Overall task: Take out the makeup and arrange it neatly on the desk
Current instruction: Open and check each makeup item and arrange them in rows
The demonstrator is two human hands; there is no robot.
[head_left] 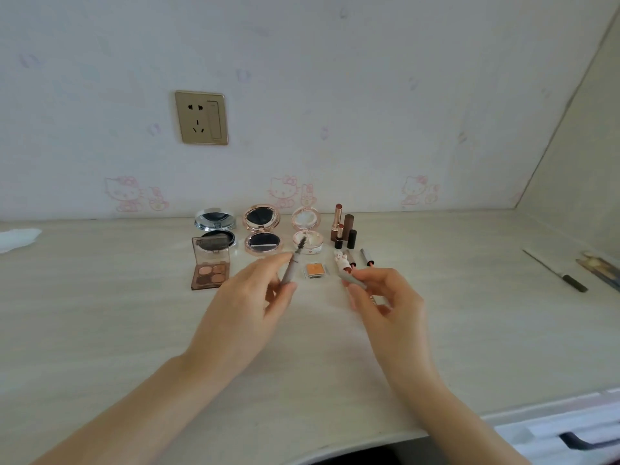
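We count three open compacts (262,233) at twelve o'clock on the counter (100,313), one eyeshadow palette (209,268), left hand (250,305) pinching brush wand (291,263), right hand (391,305) gripping tube (352,279), knife (557,271) at three o'clock.

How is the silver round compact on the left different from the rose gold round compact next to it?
The silver round compact has a chrome rim; the rose gold round compact has a pinkish, ornate rim. The silver one is partly hidden behind the brown eyeshadow palette; the rose gold one shows fully. Both stand open, mirrors up.
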